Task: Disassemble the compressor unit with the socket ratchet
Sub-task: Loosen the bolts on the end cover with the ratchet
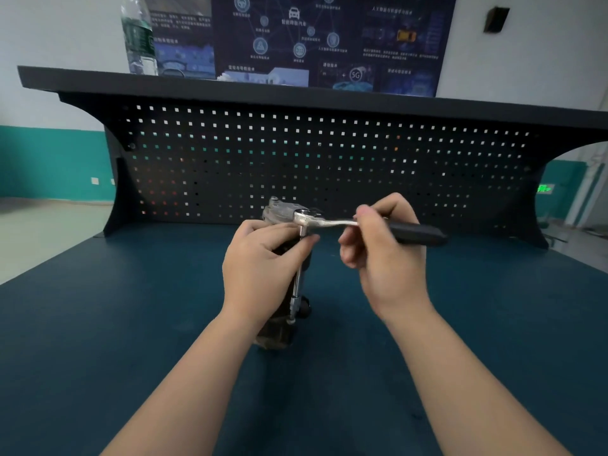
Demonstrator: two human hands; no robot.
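left hand (263, 264) grips compressor unit (283, 330); right hand (385, 255) fingers pinch socket ratchet (332, 222) handle.

Compressor unit (281, 330) mostly hidden behind the left hand (260, 271); only the top beyond the fingers (297, 240) and the base below the wrist showed. Ratchet handle (418, 232) covered where the right hand (385, 255) closed round it. Socket tip under the left fingers too small to make out. Water bottle (138, 34) cut off by the top edge. Poster text (329, 37) too blurred to read.
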